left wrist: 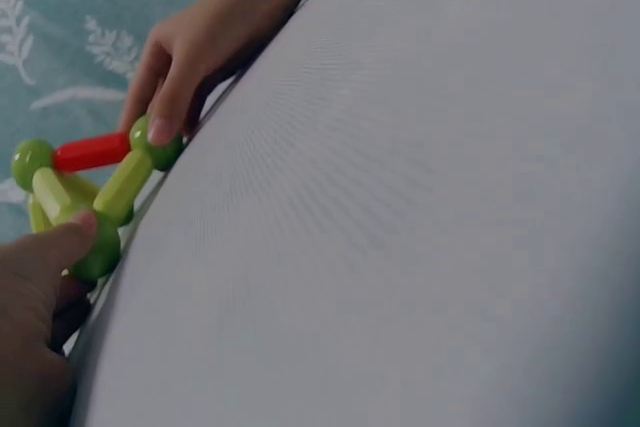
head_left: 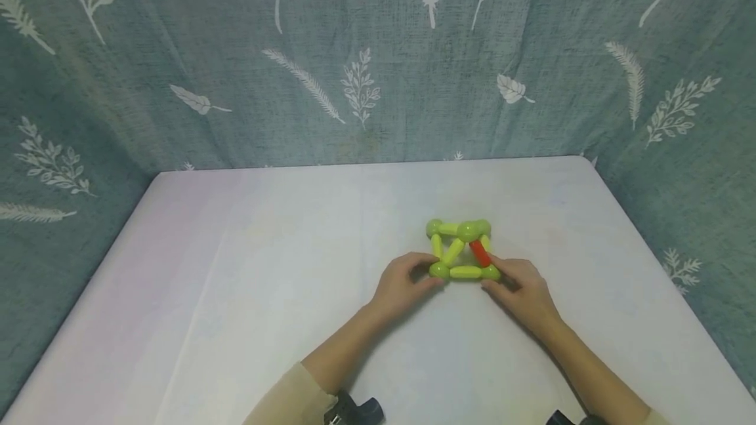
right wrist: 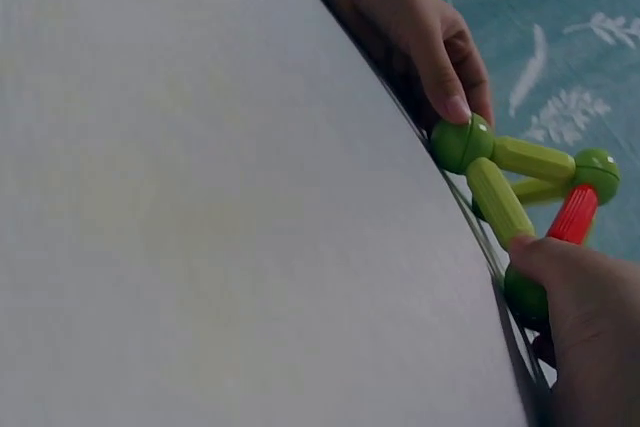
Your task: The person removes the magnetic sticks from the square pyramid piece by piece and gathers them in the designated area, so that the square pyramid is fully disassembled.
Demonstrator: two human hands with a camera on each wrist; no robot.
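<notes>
A small frame built from yellow-green rods [head_left: 466, 272], green balls [head_left: 469, 231] and one red rod [head_left: 480, 254] stands on the white table, right of its middle. Several balls form its base, and one ball sits raised on slanting rods. My left hand [head_left: 404, 286] pinches the near left ball [left wrist: 98, 252] between thumb and fingers. At the near right ball [right wrist: 526, 292], my right hand [head_left: 525, 294] grips with thumb and fingertips; the red rod slants up from there. The wrist views show both hands at the structure, with the far base partly hidden behind the nearer rods.
The white table [head_left: 283, 241] has its far edge against a teal curtain [head_left: 401, 130] with white leaf prints. More curtain hangs at the left and right sides. Dark wrist cameras [head_left: 354, 410] show at the bottom of the head view.
</notes>
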